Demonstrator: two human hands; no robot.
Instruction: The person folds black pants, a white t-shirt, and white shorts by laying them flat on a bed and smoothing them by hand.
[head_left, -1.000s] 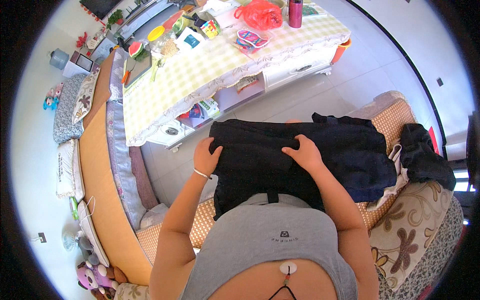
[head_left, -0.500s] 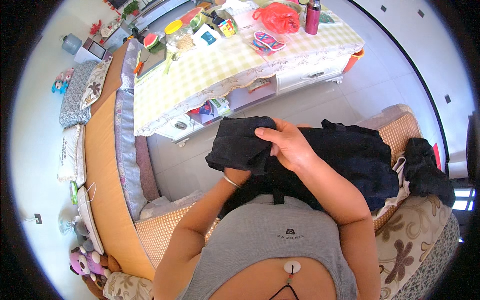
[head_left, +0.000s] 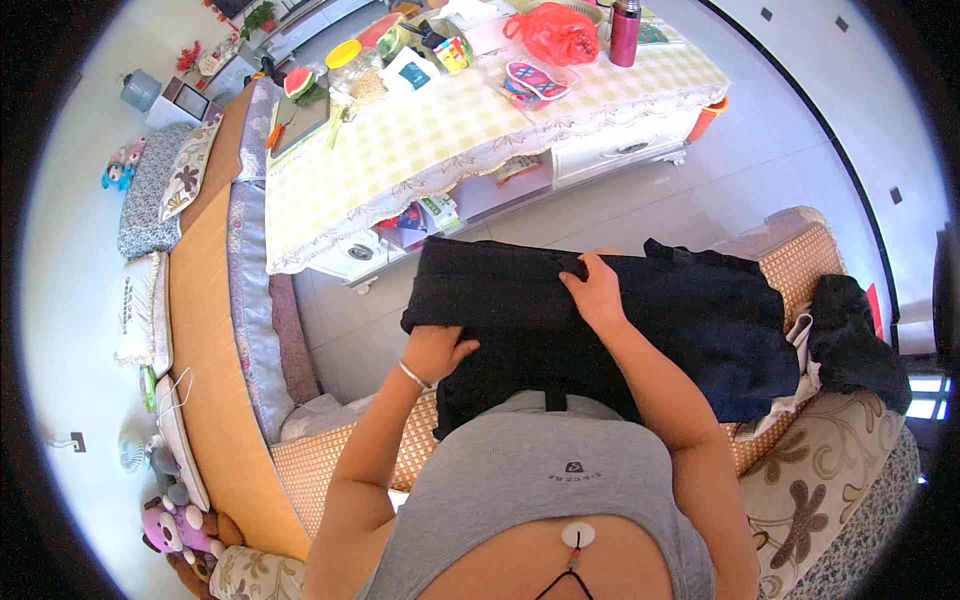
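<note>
A black cloth garment [head_left: 510, 300] lies spread across my lap and over to the right; its exact kind is hard to tell. My left hand [head_left: 437, 352] grips its left end, with the fingers tucked under the cloth and the thumb showing. Farther along, my right hand [head_left: 598, 290] holds the upper layer near the far edge, thumb and fingers closed on the fabric. The fingertips of both hands are partly hidden by cloth. Another black cloth piece [head_left: 855, 335] rests on the sofa arm at the right.
Ahead stands a table with a checked cloth [head_left: 400, 165], bearing a red plastic bag [head_left: 558, 35], a dark pink flask [head_left: 624, 32], a lidded jar [head_left: 345, 62] and a cutting board [head_left: 303, 125]. A long seat [head_left: 215, 370] runs along the left, with cushions and stuffed toys [head_left: 175, 530].
The bunched end of the garment has been opened out flat. My left hand has come out from inside it to its left edge, and my right hand has moved slightly right.
</note>
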